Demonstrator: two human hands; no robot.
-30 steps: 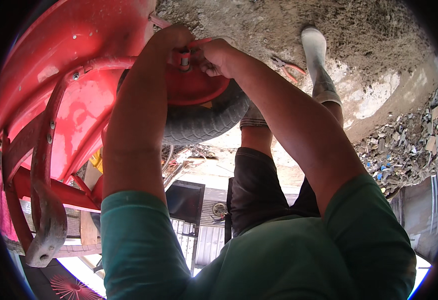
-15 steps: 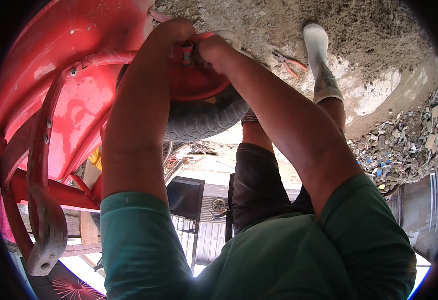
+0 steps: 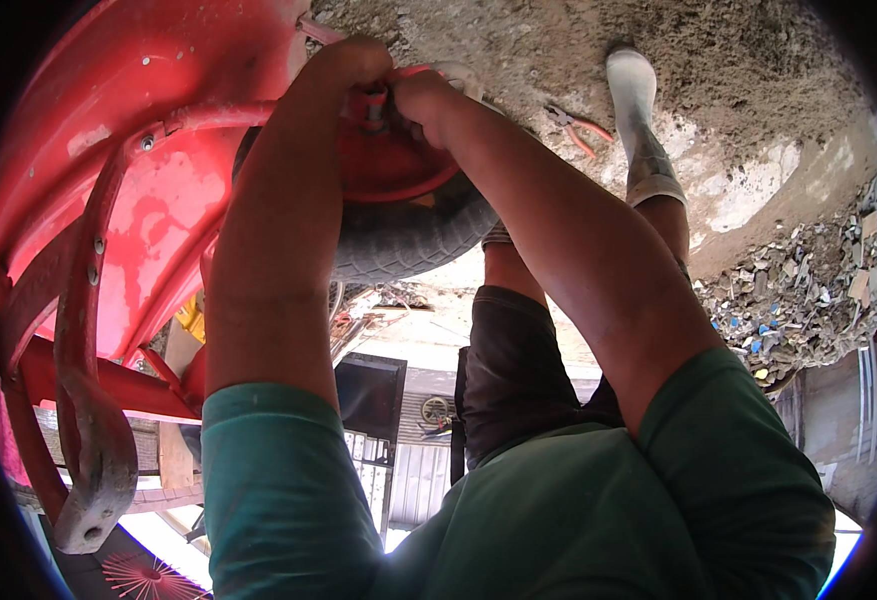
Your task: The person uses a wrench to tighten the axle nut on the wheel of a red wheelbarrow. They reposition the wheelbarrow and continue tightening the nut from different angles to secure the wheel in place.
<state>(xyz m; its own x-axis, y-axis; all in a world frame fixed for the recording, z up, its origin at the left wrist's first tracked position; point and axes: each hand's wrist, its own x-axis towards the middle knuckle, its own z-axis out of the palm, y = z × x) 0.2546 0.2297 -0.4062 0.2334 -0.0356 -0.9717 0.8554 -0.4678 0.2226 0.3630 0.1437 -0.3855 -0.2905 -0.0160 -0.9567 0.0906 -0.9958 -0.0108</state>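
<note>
Overhead, head view: both forearms reach up the frame from the green sleeves to the hub of a wheel (image 3: 398,190).
Wheel: red rim with a grey tyre (image 3: 408,240), fixed under an overturned red wheelbarrow (image 3: 158,200); its axle seems to run left to right, between the two hands.
Left hand (image 3: 343,70): curled shut at the hub's left side, on or around a small fitting (image 3: 373,105) at the axle; the exact grip is hidden.
Right hand (image 3: 423,95): closed on the same fitting from the right, its fingers bunched tight.
Key relation: the fitting lies straight ahead of both hands, pinched between them, with neither hand clearly nearer.
Frame: a red tube (image 3: 88,330) curves down the left to a flattened foot (image 3: 93,500).
Ground: red-handled pliers (image 3: 578,128) lie on the dirt (image 3: 738,70), right of the hands and apart from them, near a white boot (image 3: 638,110).
Far right: a rubble heap (image 3: 808,290).
</note>
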